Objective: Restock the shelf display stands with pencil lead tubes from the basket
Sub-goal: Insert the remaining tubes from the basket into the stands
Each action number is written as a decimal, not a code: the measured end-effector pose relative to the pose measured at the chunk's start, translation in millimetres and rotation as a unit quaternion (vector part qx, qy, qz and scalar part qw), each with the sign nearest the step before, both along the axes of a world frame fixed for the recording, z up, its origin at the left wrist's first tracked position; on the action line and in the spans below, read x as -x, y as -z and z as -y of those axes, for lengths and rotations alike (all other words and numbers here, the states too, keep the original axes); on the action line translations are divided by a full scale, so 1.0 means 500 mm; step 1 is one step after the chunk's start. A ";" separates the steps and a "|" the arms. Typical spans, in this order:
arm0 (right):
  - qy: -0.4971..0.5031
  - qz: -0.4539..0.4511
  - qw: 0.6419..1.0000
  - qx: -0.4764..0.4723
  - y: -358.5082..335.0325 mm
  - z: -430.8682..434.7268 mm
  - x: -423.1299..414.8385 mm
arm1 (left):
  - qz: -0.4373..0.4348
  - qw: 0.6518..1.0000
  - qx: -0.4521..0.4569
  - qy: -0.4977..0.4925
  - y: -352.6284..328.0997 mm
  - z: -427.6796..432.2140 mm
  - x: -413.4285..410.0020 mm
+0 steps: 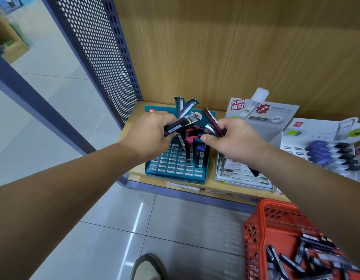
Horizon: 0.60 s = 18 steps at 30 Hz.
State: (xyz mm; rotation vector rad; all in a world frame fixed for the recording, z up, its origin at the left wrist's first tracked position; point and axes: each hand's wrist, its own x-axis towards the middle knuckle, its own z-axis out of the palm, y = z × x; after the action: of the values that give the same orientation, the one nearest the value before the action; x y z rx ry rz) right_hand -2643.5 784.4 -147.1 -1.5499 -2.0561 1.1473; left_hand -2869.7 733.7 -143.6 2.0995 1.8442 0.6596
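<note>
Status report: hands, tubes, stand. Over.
Left hand grips black tube. Right hand pinches dark red tube. Both over teal stand, mostly unfilled. More in basket.

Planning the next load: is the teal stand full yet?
Not full. The teal stand holds a cluster of tubes toward its right side; most front and left slots show empty.

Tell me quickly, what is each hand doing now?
Left hand: grips a black lead tube.
Right hand: grips a dark red tube and a blue tube.
</note>
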 end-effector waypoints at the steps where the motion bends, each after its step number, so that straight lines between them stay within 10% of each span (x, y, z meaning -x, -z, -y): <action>1: -0.002 -0.001 1.000 0.002 0.000 0.001 0.000 | 0.000 1.000 -0.002 0.009 0.002 -0.002 -0.004; 18: -0.002 0.042 0.999 -0.010 -0.009 0.007 0.002 | -0.006 1.000 -0.019 0.005 -0.005 -0.002 0.001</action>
State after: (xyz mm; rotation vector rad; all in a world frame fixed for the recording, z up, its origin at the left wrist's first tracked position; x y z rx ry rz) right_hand -2644.3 780.9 -142.8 -1.6119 -2.1189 1.0763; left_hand -2870.2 734.9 -141.1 2.1412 1.8397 0.6863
